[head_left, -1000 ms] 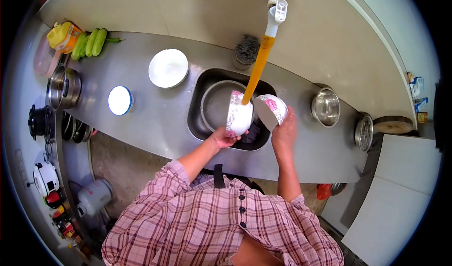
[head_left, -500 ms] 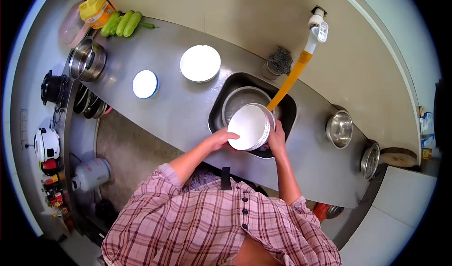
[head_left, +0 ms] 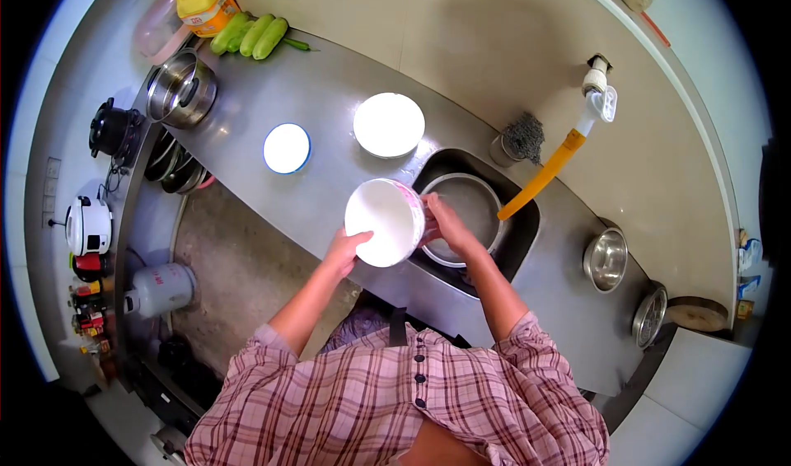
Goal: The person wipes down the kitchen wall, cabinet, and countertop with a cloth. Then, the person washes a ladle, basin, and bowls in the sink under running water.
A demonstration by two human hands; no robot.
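A white bowl (head_left: pixel 379 223) with a pinkish pattern on its outside is tilted between my hands, over the counter just left of the sink. My left hand (head_left: pixel 344 252) grips its near left rim, the thumb lying inside. Against the bowl's patterned outer side rests my right hand (head_left: pixel 445 223), its fingertips partly hidden behind the wall. Below that hand, a round metal basin (head_left: pixel 470 194) sits in the sink (head_left: pixel 523 239). Beyond the bowl, a larger white bowl (head_left: pixel 389 126) and a smaller blue-rimmed one (head_left: pixel 287 149) stand on the counter.
An orange hose (head_left: pixel 544 177) hangs from the tap (head_left: pixel 595 87) over the sink. Steel wool (head_left: pixel 524 136) fills a cup behind it. Metal bowls (head_left: pixel 606 260) stand at right. Green gourds (head_left: pixel 259 37), a yellow jug (head_left: pixel 206 6) and steel pots (head_left: pixel 183 91) occupy the far left.
Both hands have carried the bowl left, from over the sink to above the counter beside it. More of the basin now shows. The whole view has shifted slightly.
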